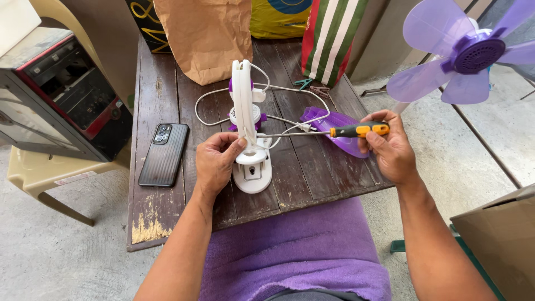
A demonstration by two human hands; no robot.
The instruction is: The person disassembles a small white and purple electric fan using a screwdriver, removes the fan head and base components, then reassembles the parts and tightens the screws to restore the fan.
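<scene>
A small white and purple fan body (244,106) stands edge-on upon its white base (253,173) on the dark wooden table (312,173). My left hand (216,161) grips the lower part of its white frame. A screwdriver (334,132) with a black, yellow and orange handle is held in my right hand (390,147), its metal shaft pointing left with the tip against the fan's stand. A white cable (209,106) loops around the fan. A loose purple fan blade (337,125) lies under the screwdriver.
A black phone (164,154) lies at the table's left. A brown paper bag (205,36) and a striped bag (330,39) stand at the back, with two clips (311,86) nearby. A computer case (58,92) rests on a plastic chair left. Another purple fan (465,53) stands right. A cardboard box (499,239) sits lower right.
</scene>
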